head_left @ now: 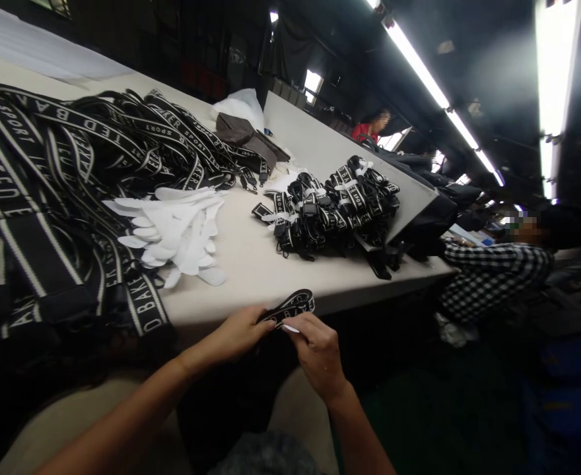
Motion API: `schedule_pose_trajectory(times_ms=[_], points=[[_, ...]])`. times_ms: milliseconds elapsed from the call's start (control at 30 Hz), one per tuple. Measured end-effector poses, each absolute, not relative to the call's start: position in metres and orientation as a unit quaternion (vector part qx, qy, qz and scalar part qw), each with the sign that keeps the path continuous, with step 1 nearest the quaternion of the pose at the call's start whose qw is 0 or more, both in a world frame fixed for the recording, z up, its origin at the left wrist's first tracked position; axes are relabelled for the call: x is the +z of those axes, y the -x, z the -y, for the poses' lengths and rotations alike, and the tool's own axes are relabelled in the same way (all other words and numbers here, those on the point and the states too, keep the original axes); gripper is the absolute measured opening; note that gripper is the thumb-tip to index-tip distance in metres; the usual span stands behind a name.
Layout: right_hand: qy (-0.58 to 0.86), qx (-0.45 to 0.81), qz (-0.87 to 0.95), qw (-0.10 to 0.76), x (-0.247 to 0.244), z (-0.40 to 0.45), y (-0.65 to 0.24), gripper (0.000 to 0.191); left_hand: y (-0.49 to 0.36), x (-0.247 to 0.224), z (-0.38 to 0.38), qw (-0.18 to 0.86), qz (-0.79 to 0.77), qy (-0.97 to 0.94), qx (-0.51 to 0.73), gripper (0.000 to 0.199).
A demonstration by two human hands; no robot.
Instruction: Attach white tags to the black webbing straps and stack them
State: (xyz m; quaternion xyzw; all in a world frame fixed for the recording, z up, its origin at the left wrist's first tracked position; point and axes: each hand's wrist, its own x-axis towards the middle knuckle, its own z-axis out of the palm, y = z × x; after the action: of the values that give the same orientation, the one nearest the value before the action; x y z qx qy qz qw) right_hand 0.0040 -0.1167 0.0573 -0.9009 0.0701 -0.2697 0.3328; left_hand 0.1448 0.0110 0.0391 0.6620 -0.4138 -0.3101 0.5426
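Observation:
My left hand [243, 331] is closed on a folded black strap [298, 301] with white lettering and pale edge lines. The strap's loop rises above my fingers, just off the table's front edge. Beside it, my right hand [319, 349] pinches a white strip [291, 328], with only its tip showing by the thumb. Whether this strip passes around the strap is hidden. On the table ahead lies a pile of loose white strips [176, 231]. Several bundled straps [335, 204], bound with white strips, sit farther right.
Loose long straps [67, 152] are heaped across the left of the pale table [241, 264], some hanging over its edge. A dark folded cloth [251, 135] and a white plastic bag [241, 105] lie at the back. A person in a checkered shirt [493, 274] sits to the right.

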Motion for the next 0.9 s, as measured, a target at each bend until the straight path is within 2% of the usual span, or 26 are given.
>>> schedule_pose_trajectory(times_ms=[67,167,267,367,467,633,733,900], points=[[0.913,-0.296,-0.07,0.274,0.052,0.118,0.002,0.017,-0.136,0.036,-0.006,0.518,0.437,-0.661,-0.322,0.03],[0.917,-0.267,-0.097,0.28,0.046,0.121,0.014,0.013,-0.117,0.03,0.0,0.504,0.45,-0.641,-0.364,0.03],[0.901,-0.191,-0.178,0.347,0.04,0.127,0.035,0.007,-0.087,0.02,0.005,0.502,0.395,-0.603,-0.478,0.031],[0.843,-0.118,-0.279,0.444,0.025,0.132,0.067,0.013,-0.044,0.003,0.006,0.519,0.298,-0.532,-0.599,0.036],[0.768,-0.092,-0.344,0.533,-0.004,0.128,0.104,0.016,0.001,-0.019,0.003,0.54,0.202,-0.486,-0.657,0.048],[0.642,-0.085,-0.433,0.627,-0.047,0.1,0.15,0.031,0.03,-0.056,-0.004,0.502,0.218,-0.577,-0.607,0.035],[0.609,-0.085,-0.451,0.647,-0.051,0.091,0.16,0.038,0.024,-0.066,-0.001,0.473,0.257,-0.632,-0.558,0.035],[0.56,-0.094,-0.455,0.686,-0.046,0.093,0.159,0.041,0.02,-0.058,0.009,0.458,0.259,-0.65,-0.548,0.036]])
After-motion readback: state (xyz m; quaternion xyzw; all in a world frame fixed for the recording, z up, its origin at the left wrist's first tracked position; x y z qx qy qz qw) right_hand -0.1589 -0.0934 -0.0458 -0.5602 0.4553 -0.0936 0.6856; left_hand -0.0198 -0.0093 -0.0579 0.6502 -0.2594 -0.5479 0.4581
